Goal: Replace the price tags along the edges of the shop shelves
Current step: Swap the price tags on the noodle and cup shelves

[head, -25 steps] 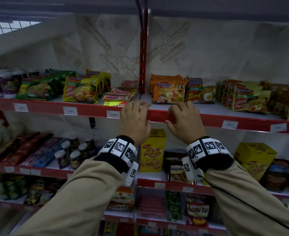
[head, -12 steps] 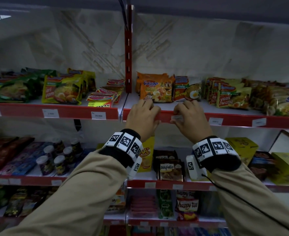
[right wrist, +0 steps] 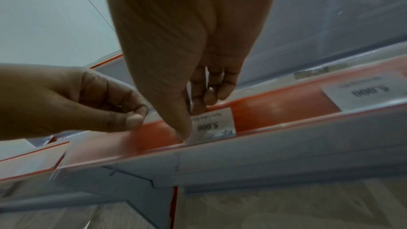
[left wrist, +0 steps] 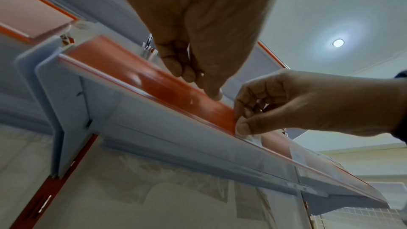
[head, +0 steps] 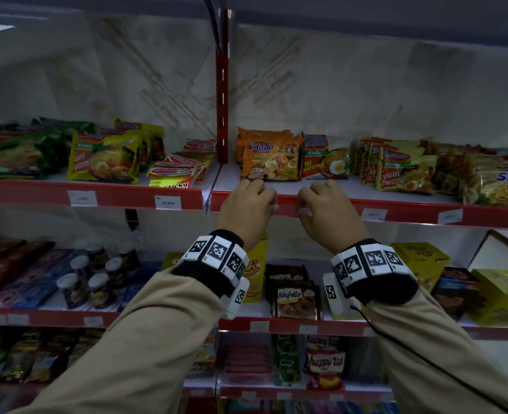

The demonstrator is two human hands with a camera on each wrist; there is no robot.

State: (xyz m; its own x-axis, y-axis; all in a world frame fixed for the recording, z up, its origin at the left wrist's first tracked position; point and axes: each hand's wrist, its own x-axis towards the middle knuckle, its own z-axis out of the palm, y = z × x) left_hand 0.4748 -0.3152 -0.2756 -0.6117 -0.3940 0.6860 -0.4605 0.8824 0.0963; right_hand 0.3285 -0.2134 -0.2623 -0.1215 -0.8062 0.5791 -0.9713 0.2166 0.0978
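The top shelf's red edge strip (head: 285,208) runs under a clear cover. My right hand (head: 321,206) pinches a white price tag (right wrist: 214,124) printed 5.000 against the strip (right wrist: 275,111), thumb on its left edge and fingers behind. The tag (head: 304,211) peeks out by the thumb in the head view. Just to its left, my left hand (head: 248,204) hooks curled fingers over the strip's top lip. Its thumb tip presses the red face (left wrist: 132,72). From the left wrist view the right hand (left wrist: 308,104) is seen thumbing the tag (left wrist: 251,137).
Noodle packets (head: 267,156) line the shelf right behind my fingers. More white tags (head: 373,214) sit in the strip to the right, and others (head: 168,202) to the left beyond the red upright (head: 222,85). Lower shelves hold boxes (head: 420,261) and snack packs.
The head view has swung a little to the right. Both hands stay on the same stretch of strip, and the white tag now shows at the right thumb.
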